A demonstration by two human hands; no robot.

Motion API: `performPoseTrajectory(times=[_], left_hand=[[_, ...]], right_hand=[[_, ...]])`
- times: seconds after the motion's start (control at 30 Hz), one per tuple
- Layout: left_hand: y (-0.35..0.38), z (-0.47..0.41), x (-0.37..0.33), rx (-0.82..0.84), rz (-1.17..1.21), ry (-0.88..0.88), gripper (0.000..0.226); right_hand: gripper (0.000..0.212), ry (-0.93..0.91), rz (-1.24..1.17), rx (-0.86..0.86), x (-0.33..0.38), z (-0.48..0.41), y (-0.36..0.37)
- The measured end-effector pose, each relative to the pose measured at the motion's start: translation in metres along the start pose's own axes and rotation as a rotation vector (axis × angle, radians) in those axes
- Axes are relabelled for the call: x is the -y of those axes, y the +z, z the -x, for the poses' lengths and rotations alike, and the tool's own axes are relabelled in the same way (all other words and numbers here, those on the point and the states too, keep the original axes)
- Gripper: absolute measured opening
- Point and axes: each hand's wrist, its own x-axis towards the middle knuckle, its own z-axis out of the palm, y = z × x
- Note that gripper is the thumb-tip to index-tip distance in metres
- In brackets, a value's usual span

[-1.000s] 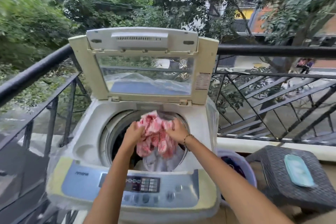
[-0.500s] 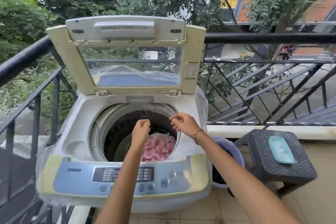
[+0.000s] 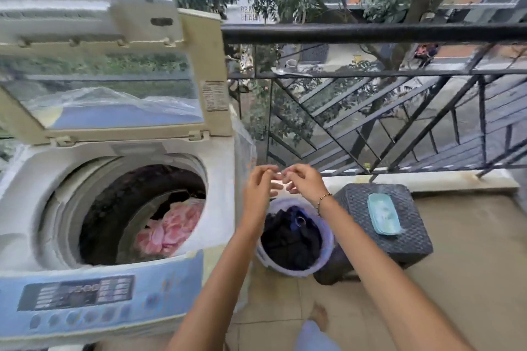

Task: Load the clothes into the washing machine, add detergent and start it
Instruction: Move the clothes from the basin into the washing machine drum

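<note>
A white top-loading washing machine stands at the left with its lid raised. A pink patterned garment lies inside the drum. To the machine's right, a pale purple bucket on the floor holds dark clothes. My left hand and my right hand hover side by side just above the bucket, fingers loosely curled and apart, holding nothing.
A dark woven stool right of the bucket carries a flat teal lidded box. A black balcony railing runs behind. The machine's control panel faces me at the lower left. My foot stands on the tiled floor.
Both hands let the pink garment fall into the drum, then moved right, out of the machine and over the bucket. My view has swung to the right.
</note>
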Motion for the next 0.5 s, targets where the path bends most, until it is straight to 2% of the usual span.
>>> performPoseTrajectory(times=[0.17, 0.27, 0.37, 0.5], left_hand=[[0.069, -0.029, 0.055, -0.063, -0.03, -0.185, 0.022], [0.095, -0.04, 0.089, -0.099, -0.089, -0.279, 0.025], [0.107, -0.048, 0.119, -0.128, -0.13, -0.384, 0.027], [0.112, -0.068, 0.17, -0.122, -0.202, -0.491, 0.02]], right_hand=[[0.025, 0.127, 0.019, -0.009, -0.064, -0.038, -0.059], [0.022, 0.226, 0.014, 0.048, -0.095, -0.059, -0.08], [0.031, 0.333, -0.014, 0.1, -0.121, -0.076, -0.086], [0.02, 0.453, 0.018, 0.155, -0.178, -0.1, -0.08]])
